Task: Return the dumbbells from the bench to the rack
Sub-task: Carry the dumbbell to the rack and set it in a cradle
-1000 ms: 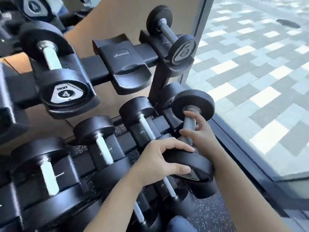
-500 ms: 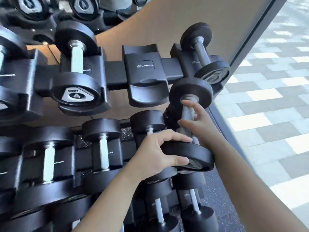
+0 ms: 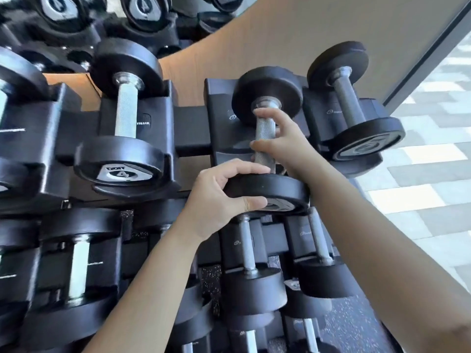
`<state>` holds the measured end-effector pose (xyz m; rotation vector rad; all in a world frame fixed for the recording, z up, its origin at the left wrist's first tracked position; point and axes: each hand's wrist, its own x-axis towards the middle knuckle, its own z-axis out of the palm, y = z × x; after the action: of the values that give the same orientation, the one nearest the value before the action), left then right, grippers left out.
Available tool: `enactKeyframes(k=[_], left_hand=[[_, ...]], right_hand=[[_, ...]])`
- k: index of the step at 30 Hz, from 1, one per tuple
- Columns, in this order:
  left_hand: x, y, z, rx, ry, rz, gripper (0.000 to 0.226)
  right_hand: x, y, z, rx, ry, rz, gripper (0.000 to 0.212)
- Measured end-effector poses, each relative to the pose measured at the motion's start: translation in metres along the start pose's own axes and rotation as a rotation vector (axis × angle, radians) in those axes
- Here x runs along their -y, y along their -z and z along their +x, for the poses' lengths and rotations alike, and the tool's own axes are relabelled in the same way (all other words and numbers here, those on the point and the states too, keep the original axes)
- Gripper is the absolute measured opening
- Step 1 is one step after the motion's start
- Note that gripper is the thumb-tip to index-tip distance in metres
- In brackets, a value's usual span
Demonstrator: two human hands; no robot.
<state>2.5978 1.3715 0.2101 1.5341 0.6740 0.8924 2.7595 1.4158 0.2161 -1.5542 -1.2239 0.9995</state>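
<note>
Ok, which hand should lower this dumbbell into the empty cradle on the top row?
Right, probably. The right hand holds the dumbbell by its handle, which would sit clear of the cradle. The left hand grips the near head, thumb on its end face, where the cradle lip might trap it.

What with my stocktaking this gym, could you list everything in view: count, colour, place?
held dumbbell: one, black heads, silver handle, at the top-row cradle.
cradle: one, black, top row, behind the held dumbbell.
dumbbell marked 4: one, black and silver, top row, left of the cradle.
end dumbbell: one, black and silver, top row, far right.
lower dumbbells: several, black and silver, rows below, some cut off.
further dumbbells: several, black, top left, blurred.
rack: one, black, across the frame.
wall panel: one, tan, behind the rack.
paving: grey and white, far right.
left hand: one, grips the held dumbbell's near head.
right hand: one, fingers round its handle.
</note>
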Motion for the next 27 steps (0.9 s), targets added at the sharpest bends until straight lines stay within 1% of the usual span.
enactKeyframes(k=[6, 11, 16, 18, 22, 27], left_hand=[[0.023, 0.013, 0.023, -0.044, 0.0, -0.008, 0.038], [0.037, 0.014, 0.04, -0.053, -0.04, 0.057, 0.034], [0.044, 0.019, 0.055, -0.082, -0.065, 0.056, 0.034], [0.044, 0.022, 0.06, -0.098, -0.056, 0.04, 0.034], [0.044, 0.025, 0.07, -0.166, -0.01, -0.072, 0.037], [0.044, 0.021, 0.073, -0.168, -0.021, -0.047, 0.036]], right_hand=[[0.001, -0.005, 0.037, 0.05, 0.057, -0.013, 0.058], [0.0, -0.003, 0.056, 0.081, 0.112, 0.027, 0.054], [0.004, -0.003, 0.072, 0.089, 0.117, 0.015, 0.054], [0.006, -0.006, 0.079, 0.114, 0.103, 0.005, 0.054], [0.01, -0.009, 0.096, 0.167, 0.001, -0.013, 0.054], [0.005, -0.005, 0.097, 0.209, -0.019, -0.004, 0.051]])
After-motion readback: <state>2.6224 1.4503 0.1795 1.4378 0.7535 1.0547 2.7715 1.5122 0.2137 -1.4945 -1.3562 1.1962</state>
